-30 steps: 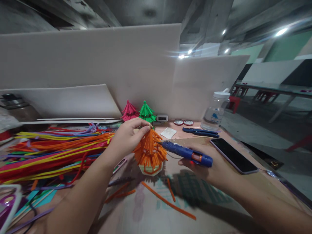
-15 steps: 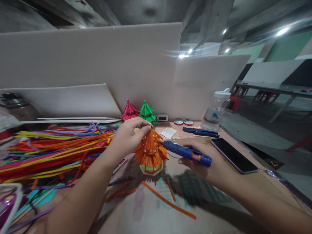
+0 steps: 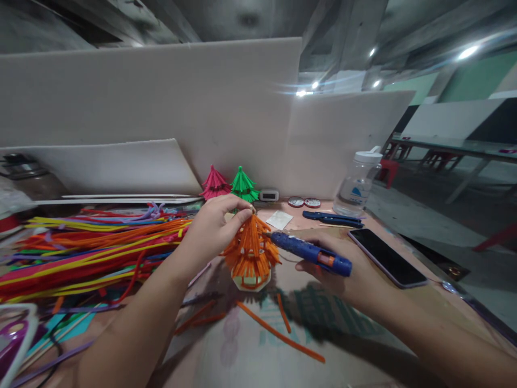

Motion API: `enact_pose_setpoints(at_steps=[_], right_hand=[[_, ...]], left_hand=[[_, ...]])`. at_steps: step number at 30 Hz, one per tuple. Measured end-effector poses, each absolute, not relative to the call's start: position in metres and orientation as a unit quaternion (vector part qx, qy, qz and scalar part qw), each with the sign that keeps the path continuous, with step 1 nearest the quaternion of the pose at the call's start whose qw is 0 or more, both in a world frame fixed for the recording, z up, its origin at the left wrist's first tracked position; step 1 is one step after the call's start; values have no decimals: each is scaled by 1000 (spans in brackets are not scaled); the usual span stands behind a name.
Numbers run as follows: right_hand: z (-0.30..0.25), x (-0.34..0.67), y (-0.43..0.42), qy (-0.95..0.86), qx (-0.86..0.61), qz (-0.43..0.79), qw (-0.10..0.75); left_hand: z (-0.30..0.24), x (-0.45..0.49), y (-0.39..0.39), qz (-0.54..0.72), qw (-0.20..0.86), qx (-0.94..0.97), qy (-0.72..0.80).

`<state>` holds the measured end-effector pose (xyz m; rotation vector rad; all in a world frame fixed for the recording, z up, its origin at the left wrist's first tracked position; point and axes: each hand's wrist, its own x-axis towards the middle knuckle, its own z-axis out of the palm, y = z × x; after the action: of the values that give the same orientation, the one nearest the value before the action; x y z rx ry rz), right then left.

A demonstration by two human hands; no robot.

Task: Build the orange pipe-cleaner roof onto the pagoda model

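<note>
Orange pipe-cleaner tree (image 3: pixel 252 256) stands mid-worktop (image 3: pixel 299 220), its top pinched in the left hand's (image 3: pixel 220 221) thumb-and-finger grip, while the right hand (image 3: pixel 357 275) is closed around one blue glue gun (image 3: pixel 302 249), nozzle at or just beside the tree's right side. It has shifted only slightly in the last second, suggesting that work at this spot is unfinished. Four loose orange strips (image 3: pixel 278 331) lie toward the near edge; one magenta tree (image 3: pixel 214 183) and one green tree (image 3: pixel 243 186) stand along the far edge, one phone (image 3: pixel 388 258) near the right.
</note>
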<state>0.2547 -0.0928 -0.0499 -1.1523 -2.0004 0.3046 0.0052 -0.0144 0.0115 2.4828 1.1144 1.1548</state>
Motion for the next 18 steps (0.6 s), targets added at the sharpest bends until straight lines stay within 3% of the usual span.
enact_pose_setpoints(at_steps=[18], right_hand=[[-53, 261, -85, -786, -436, 139, 415]], left_hand=[[11, 4, -12, 392, 116, 826, 389]])
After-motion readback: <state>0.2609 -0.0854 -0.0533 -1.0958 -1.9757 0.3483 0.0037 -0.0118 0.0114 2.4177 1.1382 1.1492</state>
